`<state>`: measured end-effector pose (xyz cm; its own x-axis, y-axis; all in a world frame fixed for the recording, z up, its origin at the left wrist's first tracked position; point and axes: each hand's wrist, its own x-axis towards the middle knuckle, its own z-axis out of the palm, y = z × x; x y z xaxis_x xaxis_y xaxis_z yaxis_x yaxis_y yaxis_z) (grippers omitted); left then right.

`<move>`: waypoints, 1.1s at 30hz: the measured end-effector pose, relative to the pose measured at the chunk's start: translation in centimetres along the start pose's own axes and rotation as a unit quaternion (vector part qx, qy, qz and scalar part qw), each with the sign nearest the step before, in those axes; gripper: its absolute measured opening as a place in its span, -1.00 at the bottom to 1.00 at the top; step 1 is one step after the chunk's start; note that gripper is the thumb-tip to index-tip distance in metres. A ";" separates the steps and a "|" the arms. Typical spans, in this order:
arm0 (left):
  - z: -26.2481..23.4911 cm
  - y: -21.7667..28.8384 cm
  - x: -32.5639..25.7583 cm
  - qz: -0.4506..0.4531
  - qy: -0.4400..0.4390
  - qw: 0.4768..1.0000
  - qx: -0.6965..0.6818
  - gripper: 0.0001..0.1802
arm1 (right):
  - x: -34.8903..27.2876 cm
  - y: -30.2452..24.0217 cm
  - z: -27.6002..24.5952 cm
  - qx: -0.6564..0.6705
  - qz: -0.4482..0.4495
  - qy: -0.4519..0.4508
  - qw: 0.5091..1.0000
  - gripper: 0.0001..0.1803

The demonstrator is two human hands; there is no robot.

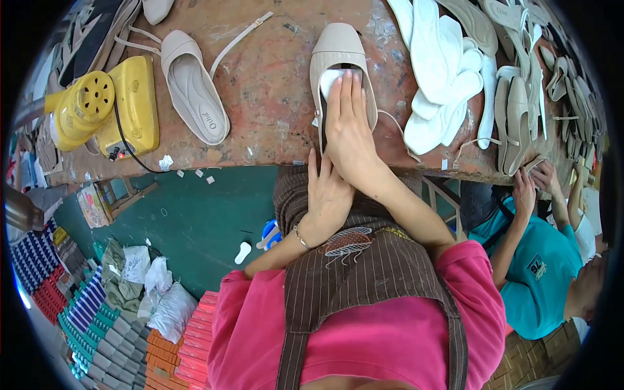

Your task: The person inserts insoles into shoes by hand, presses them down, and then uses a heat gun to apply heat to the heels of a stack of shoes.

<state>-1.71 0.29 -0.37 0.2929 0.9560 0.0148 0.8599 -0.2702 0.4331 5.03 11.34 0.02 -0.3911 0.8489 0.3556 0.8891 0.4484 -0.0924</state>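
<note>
A beige flat shoe [338, 45] lies on the workbench in front of me, toe pointing away. My right hand [351, 133] reaches into it with fingers stretched flat and close together, pressing on a white insole [329, 79]. The insole's rest is hidden under that hand. Just below, my left hand [329, 198] touches the heel end at the bench edge. Two of its fingers show stretched and apart; the others are partly covered by my right hand. A thin strap [393, 120] trails from the shoe's right side.
A matching finished-looking shoe [194, 91] lies to the left, beside a yellow lamp-like device [84, 107] with a cable. White insoles [432, 84] and beige shoe parts [517, 117] pile up on the right. A co-worker in teal [539, 260] handles a shoe piece at the right edge.
</note>
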 end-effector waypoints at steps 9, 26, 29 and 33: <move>0.1 -0.2 -0.2 -0.001 0.020 1.000 -0.016 -0.41 | -0.4 -0.5 -1.5 0.015 -0.039 -0.054 0.998 -0.60; -1.9 -0.2 5.5 -0.101 0.141 0.985 -0.004 -0.55 | 5.5 5.2 -3.2 0.297 0.043 -0.151 0.942 -0.71; -4.8 -2.4 7.4 -0.055 0.155 0.974 -0.156 -0.83 | 7.0 9.8 -4.7 0.276 0.234 0.062 0.930 -0.75; -11.3 -5.9 8.8 -0.051 0.269 0.957 -0.100 -0.85 | 6.5 18.0 -0.5 -0.038 0.265 0.085 0.960 -0.52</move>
<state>-8.90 11.58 7.39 -0.0915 0.9110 0.4022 0.7595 -0.1974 0.6198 18.64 24.83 1.18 0.1594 0.8909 0.4254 0.9698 -0.0607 -0.2362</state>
